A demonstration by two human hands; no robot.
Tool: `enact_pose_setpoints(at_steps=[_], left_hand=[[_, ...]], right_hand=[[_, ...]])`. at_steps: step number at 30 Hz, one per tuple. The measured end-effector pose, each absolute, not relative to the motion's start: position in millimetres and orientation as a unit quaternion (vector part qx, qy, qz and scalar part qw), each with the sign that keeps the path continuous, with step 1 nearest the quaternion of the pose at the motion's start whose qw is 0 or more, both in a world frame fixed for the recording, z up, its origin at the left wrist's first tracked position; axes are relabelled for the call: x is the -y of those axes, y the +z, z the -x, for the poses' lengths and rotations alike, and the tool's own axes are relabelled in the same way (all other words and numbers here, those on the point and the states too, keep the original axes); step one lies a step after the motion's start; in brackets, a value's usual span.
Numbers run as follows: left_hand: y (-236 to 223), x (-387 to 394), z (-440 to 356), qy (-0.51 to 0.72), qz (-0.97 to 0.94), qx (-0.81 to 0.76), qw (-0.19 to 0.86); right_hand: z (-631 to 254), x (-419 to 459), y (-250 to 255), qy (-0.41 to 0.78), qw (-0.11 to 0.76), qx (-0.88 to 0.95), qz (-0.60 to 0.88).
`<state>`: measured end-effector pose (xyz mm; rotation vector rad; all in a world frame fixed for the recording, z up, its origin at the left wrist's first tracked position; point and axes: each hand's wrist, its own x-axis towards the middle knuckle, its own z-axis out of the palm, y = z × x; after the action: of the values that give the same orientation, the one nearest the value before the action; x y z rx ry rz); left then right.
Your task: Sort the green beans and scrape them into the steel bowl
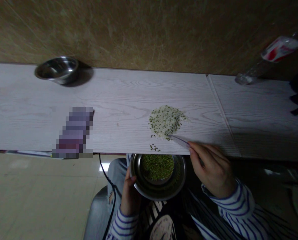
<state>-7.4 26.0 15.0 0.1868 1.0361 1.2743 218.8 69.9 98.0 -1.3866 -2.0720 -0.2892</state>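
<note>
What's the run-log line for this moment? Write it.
left hand: holds metal bowl of green beans | right hand: holds thin tool, tip at white-and-green pile | table: second metal bowl, bottle

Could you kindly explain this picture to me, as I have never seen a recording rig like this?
There is no robot here: a person works with two bare hands, seen by one camera worn on the head, looking forward and down. On the pale table lie a pile of white grains and green beans, a metal bowl, a clear bottle and something blurred out. The left hand holds a second bowl, with green beans inside, at the table's near edge. The right hand holds a thin, pale tool, its tip at the pile.
</note>
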Motion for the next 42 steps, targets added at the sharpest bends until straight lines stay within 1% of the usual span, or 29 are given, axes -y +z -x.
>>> enact_pose_setpoints(at_steps=[5,13,21,42], left_hand=[[15,-26,8,0.567,-0.072,-0.472,0.671],[10,-26,8,0.562,-0.063,-0.475,0.675],[16,-25,6,0.562,-0.086,-0.470,0.675],[14,-24,5,0.552,-0.100,-0.490,0.667]], right_hand=[[-218,-67,100,-0.095,0.308,0.794,0.515],[-224,-64,98,-0.104,0.306,0.785,0.529],[-217,-56,99,-0.064,0.316,0.794,0.515],[-218,-51,100,-0.054,0.310,0.799,0.513]])
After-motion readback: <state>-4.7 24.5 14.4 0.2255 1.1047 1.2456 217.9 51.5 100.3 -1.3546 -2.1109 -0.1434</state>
